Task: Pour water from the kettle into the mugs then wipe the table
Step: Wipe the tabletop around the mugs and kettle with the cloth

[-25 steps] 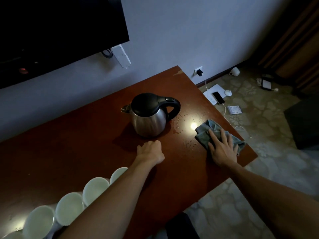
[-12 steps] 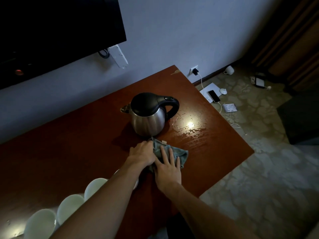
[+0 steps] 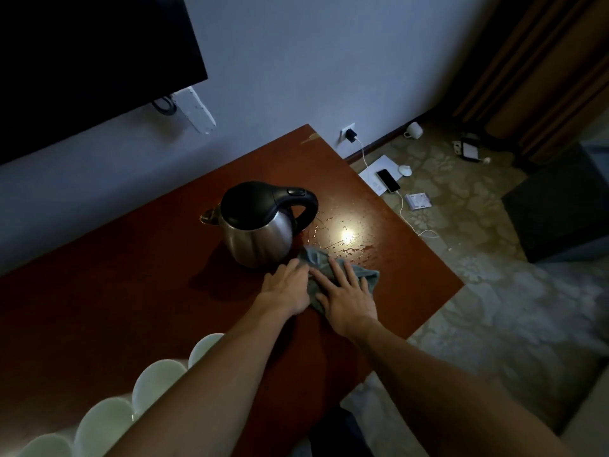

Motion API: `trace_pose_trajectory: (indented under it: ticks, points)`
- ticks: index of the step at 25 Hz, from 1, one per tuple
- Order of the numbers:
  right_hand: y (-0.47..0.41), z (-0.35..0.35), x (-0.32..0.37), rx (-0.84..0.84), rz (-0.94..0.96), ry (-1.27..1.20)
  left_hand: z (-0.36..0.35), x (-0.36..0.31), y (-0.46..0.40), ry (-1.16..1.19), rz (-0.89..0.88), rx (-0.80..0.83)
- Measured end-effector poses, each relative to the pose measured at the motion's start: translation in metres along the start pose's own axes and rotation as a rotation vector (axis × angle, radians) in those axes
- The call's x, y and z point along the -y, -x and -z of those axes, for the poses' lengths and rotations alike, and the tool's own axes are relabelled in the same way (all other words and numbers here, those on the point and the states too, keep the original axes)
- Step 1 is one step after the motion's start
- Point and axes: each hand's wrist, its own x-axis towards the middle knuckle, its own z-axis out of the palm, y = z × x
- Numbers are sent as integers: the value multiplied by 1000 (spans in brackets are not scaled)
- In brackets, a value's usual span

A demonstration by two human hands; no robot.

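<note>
Pressing flat with straight fingers, the right hand (image 3: 346, 291) is holding down a crumpled grey-green cloth (image 3: 342, 275) at mid-frame, while the left hand (image 3: 286, 288) is lying beside it, fingers released and touching the cloth's edge. Just above them a rounded steel kettle (image 3: 260, 225) with black lid and loop handle is standing on the glossy reddish-brown surface (image 3: 131, 275), droplets glinting to its right. White mugs (image 3: 105, 423) are lining the lower left, partly hidden by the left forearm.

A dim room: a pale blue wall (image 3: 313, 61) fills the top, a dark television (image 3: 82, 54) upper left, brown curtains (image 3: 543, 67) upper right, patterned carpet (image 3: 494, 291) at right.
</note>
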Motion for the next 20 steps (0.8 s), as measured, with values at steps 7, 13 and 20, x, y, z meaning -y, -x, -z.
trace_pose_trajectory:
  ticks: [7, 13, 20]
  points:
    - [-10, 31, -83, 21, -277, -140, 2, -26, -13, 29, -81, -29]
    - [12, -3, -3, -13, -158, -172, 2, -24, -16, 25, -68, -21]
    - [17, -18, 37, 104, 130, -18, -3, -7, -10, 0, 73, -32]
